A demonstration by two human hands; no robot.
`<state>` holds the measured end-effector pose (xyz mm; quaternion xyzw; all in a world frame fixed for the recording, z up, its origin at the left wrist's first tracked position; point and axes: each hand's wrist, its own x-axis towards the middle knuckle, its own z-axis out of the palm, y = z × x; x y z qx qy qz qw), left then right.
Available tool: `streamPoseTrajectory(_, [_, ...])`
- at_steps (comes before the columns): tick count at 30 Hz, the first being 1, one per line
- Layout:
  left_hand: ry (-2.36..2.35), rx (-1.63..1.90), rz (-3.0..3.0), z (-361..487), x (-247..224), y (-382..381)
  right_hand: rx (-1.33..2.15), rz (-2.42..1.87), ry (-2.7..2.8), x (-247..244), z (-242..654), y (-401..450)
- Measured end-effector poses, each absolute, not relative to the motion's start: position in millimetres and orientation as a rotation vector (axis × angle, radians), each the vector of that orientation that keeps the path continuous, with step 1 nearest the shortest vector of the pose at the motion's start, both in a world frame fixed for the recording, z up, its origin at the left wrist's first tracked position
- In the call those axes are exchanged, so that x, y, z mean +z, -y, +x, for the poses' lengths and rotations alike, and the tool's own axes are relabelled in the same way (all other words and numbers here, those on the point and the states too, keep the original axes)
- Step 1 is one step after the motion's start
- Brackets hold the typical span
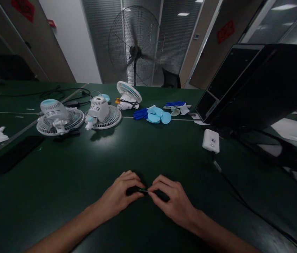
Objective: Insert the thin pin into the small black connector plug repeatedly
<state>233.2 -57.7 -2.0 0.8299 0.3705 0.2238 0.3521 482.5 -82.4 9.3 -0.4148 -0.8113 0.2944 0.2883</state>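
A wide stretch of dark green counter [137, 151] spreads between the hands and a row of small fans near its far edge; on the right, a black monitor [264, 84] and a white box [211, 140] with a dark cable bound that space. Low in the middle, just above the counter, a small thin piece [143, 190] spans the gap between the two hands: its left end is green, its right a slim, pale shaft, the detail too small to tell. The left hand [124, 188] has its fingers pinched on the green end, the right hand [171, 197] on the shaft. Beyond lie slatted white fan housings [99, 109], smooth light-blue rounded blades [159, 115] and crumpled blue fabric [140, 114].
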Motion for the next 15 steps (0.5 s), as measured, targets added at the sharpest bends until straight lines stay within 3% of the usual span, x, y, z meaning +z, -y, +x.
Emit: streamPoseTrajectory(15, [-1.012,0.597,2.083,229.1,4.0,61.8,0.719,-1.183,2.175,15.3,480.1,85.6])
